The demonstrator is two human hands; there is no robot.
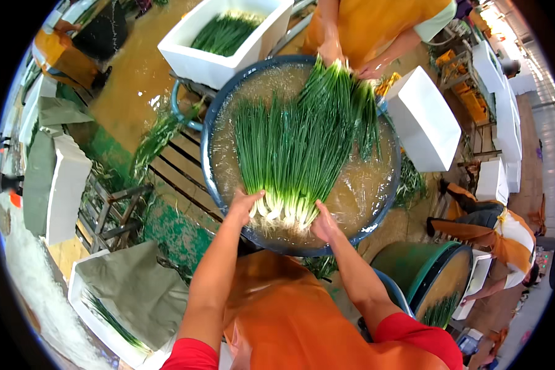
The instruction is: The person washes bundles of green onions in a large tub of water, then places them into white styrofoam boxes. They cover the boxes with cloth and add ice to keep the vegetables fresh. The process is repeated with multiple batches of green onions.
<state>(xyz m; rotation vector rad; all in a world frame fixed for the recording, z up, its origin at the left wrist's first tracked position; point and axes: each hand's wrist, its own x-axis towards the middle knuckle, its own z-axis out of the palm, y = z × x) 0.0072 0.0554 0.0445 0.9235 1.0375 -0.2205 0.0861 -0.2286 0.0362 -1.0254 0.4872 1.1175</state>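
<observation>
A wide bunch of green onions [283, 154] lies fanned out in a round blue tub [209, 160] of murky water, white root ends toward me and green tops away. My left hand [245, 205] grips the bunch at its left root end, and my right hand [324, 221] grips it at the right. Across the tub a person in an orange apron [376, 28] holds another bunch of green onions [327, 77] by its root end, tops hanging toward me and meeting mine. That person's hands [331, 50] are at the tub's far rim.
A white foam box [172, 46] with green onions stands beyond the tub at left; another white box [423, 120] is at right. A covered box [139, 290] sits near left. A green tub [407, 265] stands near right, beside a bending person [505, 240]. Loose leaves litter the floor.
</observation>
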